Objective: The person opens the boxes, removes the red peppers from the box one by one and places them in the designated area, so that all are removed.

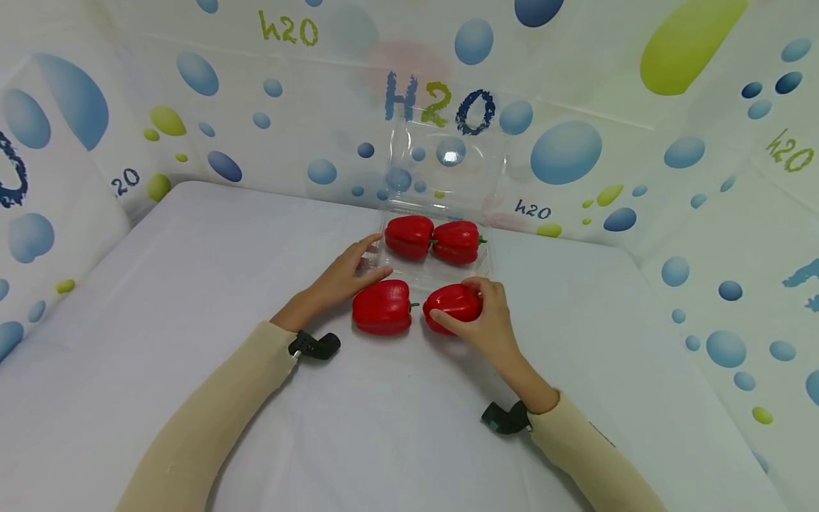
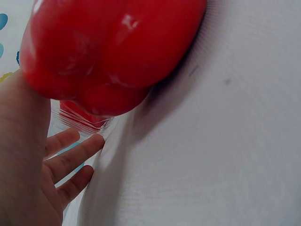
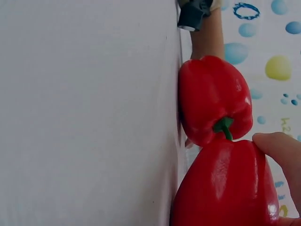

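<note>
My right hand [image 1: 489, 320] grips a red bell pepper [image 1: 456, 304] at the front right, thumb on its near side and fingers round its far right end. In the right wrist view, the thumb [image 3: 277, 143] presses near one end of this pepper [image 3: 225, 188]. A second red pepper [image 1: 382, 308] lies to its left on the cloth, green stem pointing right. My left hand [image 1: 345, 274] is beside the left wall of a clear plastic container [image 1: 422, 272], fingers spread and relaxed, thumb reaching over behind the second pepper. Two more red peppers [image 1: 409, 237] lie side by side inside the container.
The container's clear lid [image 1: 448, 160] stands raised at the back, against a white wall sheet [image 1: 358, 64] printed with blue and green drops. A white cloth [image 1: 384, 427] covers the table. Dark wrist cameras [image 1: 313, 346] sit at both cuffs.
</note>
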`<state>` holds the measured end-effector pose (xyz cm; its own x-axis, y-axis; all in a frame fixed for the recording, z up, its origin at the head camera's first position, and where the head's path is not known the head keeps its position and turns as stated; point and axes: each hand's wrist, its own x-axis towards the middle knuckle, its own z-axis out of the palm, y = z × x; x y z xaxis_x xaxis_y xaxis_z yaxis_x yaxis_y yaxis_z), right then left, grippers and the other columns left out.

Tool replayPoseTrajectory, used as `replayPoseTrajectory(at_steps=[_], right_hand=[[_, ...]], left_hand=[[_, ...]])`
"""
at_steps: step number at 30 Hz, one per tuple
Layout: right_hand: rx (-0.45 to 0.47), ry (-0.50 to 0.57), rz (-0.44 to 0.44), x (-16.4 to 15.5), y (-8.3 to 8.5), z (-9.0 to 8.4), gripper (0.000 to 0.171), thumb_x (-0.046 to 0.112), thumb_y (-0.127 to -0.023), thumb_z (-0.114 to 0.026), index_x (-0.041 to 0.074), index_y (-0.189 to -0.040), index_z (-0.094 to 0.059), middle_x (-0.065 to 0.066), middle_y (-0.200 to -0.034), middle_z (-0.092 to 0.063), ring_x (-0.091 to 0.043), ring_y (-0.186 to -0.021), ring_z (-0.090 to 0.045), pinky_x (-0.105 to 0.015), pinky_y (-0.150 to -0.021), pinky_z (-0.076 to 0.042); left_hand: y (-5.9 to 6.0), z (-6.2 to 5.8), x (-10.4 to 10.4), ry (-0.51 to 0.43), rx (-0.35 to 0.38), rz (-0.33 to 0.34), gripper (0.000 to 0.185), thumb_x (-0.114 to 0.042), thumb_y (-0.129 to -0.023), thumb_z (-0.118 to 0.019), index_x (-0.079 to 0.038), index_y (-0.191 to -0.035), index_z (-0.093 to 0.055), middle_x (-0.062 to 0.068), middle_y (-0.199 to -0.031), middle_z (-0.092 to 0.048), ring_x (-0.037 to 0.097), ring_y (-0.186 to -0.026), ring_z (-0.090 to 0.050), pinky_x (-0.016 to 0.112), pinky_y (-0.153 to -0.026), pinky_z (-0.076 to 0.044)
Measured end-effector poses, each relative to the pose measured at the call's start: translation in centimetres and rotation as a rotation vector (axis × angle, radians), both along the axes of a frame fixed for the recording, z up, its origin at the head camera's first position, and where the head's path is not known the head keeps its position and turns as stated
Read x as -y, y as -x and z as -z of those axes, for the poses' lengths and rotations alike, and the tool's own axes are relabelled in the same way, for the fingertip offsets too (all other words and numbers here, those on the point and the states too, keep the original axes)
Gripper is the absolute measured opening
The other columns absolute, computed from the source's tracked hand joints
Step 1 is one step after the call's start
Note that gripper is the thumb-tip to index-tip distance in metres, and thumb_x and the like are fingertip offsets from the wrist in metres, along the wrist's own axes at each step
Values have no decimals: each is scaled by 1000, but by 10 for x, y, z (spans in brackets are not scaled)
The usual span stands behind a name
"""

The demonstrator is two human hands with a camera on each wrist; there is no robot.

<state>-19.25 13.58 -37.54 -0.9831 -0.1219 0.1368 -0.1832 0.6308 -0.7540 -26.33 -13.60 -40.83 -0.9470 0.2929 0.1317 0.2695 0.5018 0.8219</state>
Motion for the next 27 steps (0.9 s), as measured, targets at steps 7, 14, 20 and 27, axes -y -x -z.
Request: replayPoseTrajectory(at_steps=[7,14,20,27], right_hand=[[26,-64,33,5,-1,-2,73,36,-74,-83,15,-132,-44,-11,-130,-44,-29,-125,-44,-50,-88,-55],[-4,-83,39,8,0,0,73,36,-73,-84,15,-132,-46,-11,-131,-45,-29,-124,-45,-50,-87,-55],[-23,-100,34,10,1,1,70,37,-74,-83,16,-130,-47,-12,-132,-43,-31,-124,-45,-50,-87,-55],[-49,-128,35,12,3,3,70,40,-74,-82,15,-130,-49,-12,-131,-43,-32,-122,-46,-50,-87,-55]], left_hand=[[0,-1,0,1,0,1,78,-34,-91,-66,-20,-155,-24,16,-146,-41,36,-130,-46,51,-102,-45],[-1,-2,-1,5,10,-6,77,-35,-92,-65,-21,-155,-24,16,-145,-41,36,-130,-46,51,-102,-45],[-2,-4,-1,2,10,-5,77,-35,-92,-65,-20,-155,-24,16,-146,-41,37,-129,-46,51,-102,-46],[-2,-4,-1,7,-1,-2,77,-34,-92,-65,-20,-155,-23,17,-145,-42,38,-129,-47,51,-102,-46]])
